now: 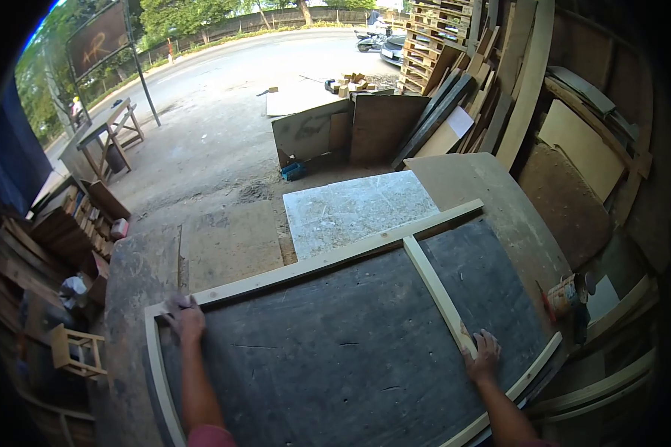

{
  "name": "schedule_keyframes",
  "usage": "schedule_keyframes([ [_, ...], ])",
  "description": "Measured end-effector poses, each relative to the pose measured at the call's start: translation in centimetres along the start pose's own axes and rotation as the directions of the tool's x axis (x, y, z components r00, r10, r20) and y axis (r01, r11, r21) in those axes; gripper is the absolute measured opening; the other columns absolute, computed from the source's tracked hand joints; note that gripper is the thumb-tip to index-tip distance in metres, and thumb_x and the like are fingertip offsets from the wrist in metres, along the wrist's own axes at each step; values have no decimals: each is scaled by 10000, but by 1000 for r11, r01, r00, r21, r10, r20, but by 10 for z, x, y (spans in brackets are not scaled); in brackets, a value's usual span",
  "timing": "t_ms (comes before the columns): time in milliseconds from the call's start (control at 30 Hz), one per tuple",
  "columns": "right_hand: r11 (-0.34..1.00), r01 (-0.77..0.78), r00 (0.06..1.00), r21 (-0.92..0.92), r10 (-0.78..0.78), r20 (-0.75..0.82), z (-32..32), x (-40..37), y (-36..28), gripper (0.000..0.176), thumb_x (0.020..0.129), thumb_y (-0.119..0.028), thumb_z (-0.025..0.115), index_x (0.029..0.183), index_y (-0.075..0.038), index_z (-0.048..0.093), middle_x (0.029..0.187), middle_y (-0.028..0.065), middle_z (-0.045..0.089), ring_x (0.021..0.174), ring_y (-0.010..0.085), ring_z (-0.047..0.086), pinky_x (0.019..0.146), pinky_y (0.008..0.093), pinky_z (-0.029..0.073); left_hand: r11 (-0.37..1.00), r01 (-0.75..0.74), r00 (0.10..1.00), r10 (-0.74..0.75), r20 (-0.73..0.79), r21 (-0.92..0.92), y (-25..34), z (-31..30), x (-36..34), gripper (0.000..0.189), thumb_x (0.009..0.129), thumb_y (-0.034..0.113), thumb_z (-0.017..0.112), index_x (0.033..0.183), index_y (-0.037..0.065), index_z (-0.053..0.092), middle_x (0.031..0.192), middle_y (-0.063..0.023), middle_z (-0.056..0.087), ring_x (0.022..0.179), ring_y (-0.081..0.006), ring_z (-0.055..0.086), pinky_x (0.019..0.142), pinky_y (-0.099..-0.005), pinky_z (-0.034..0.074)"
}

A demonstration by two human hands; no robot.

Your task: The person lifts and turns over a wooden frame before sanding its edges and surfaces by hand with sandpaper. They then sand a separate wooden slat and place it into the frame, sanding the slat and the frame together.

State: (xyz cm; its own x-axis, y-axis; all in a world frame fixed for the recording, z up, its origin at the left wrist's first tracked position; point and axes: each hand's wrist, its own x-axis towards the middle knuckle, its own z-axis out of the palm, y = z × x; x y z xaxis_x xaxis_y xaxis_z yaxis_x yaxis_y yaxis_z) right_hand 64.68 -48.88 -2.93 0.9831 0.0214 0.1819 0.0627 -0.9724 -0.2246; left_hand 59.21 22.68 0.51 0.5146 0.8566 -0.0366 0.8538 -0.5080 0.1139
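Pale wooden strips lie on a dark board (313, 343) on the worktable. A long strip (313, 267) runs along the board's far edge. My left hand (185, 316) is at its left end, by the corner with the left strip (156, 372); its fingers are smeared by motion. A cross strip (440, 294) comes from the long strip toward me, and my right hand (483, 357) has its fingers round the near end. Another strip (507, 398) lies at the lower right, beside my right forearm.
A speckled white sheet (358, 208) lies beyond the long strip. Boards and planks (525, 89) lean at the right, near stacked pallets (432, 45). A tin (563, 294) stands at the table's right edge. Wood scraps (86, 223) and a small wooden stool (78, 350) are at the left.
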Motion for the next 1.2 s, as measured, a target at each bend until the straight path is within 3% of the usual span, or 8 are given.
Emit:
schedule_keyframes([
  [133,1000,15,1000,17,-15,2,0,3,1,620,915,-518,593,1279,-16,614,1416,218,529,1344,401,454,1123,553,312,935,-352,936,352,-14,-45,127,19,-81,643,1087,410,310,1598,35,205,1655,-169,241,1550,-348,151,1246,-588,1],
  [300,1000,21,1000,8,-21,20,-3,3,-2,609,919,-501,596,1280,-11,613,1416,218,528,1347,400,452,1120,552,315,868,-433,902,419,-108,-245,84,19,-64,601,1088,372,345,1606,92,223,1653,-141,241,1564,-323,95,1232,-618,-32],
  [467,1000,14,1000,5,-14,15,-1,0,-3,609,923,-505,589,1278,-10,612,1419,231,522,1348,410,449,1122,560,309,973,-232,956,228,-184,3,-24,36,-4,579,1092,330,353,1611,117,208,1674,-102,198,1569,-297,84,1227,-617,-49],
  [533,1000,8,1000,5,-8,26,-4,2,-3,614,925,-510,585,1281,-10,609,1421,231,520,1349,412,447,1124,565,304,889,-456,874,437,-215,-48,-3,26,-25,601,1075,298,394,1609,104,199,1677,-105,194,1571,-300,81,1230,-611,-33],
  [733,999,30,999,-9,-30,36,0,4,-2,640,939,-541,560,1292,-9,599,1423,229,518,1354,413,441,1128,580,292,488,-867,493,870,-30,-104,237,42,-110,646,1055,380,421,1582,46,255,1677,-134,185,1568,-326,70,1266,-522,26],
  [900,1000,7,998,1,-7,56,-4,-1,-1,648,952,-555,544,1297,-10,603,1425,230,516,1356,407,441,1129,572,292,397,-909,405,913,-48,-123,394,74,-142,671,1075,476,297,1587,45,250,1680,-112,194,1569,-289,85,1271,-505,28],
  [1067,999,42,998,5,-42,36,-1,1,4,635,954,-541,547,1303,-13,599,1422,229,516,1358,402,438,1134,553,293,399,-900,415,908,-62,-178,319,64,-134,623,1072,468,331,1574,100,309,1674,-95,219,1566,-261,114,1277,-482,44],
  [1200,999,38,999,-8,-38,39,1,1,3,630,952,-533,549,1303,-11,595,1422,232,510,1360,404,434,1138,559,283,733,-678,735,675,-68,-57,119,23,-82,595,1044,339,471,1590,191,285,1668,-102,243,1564,-281,146,1254,-543,89],
])
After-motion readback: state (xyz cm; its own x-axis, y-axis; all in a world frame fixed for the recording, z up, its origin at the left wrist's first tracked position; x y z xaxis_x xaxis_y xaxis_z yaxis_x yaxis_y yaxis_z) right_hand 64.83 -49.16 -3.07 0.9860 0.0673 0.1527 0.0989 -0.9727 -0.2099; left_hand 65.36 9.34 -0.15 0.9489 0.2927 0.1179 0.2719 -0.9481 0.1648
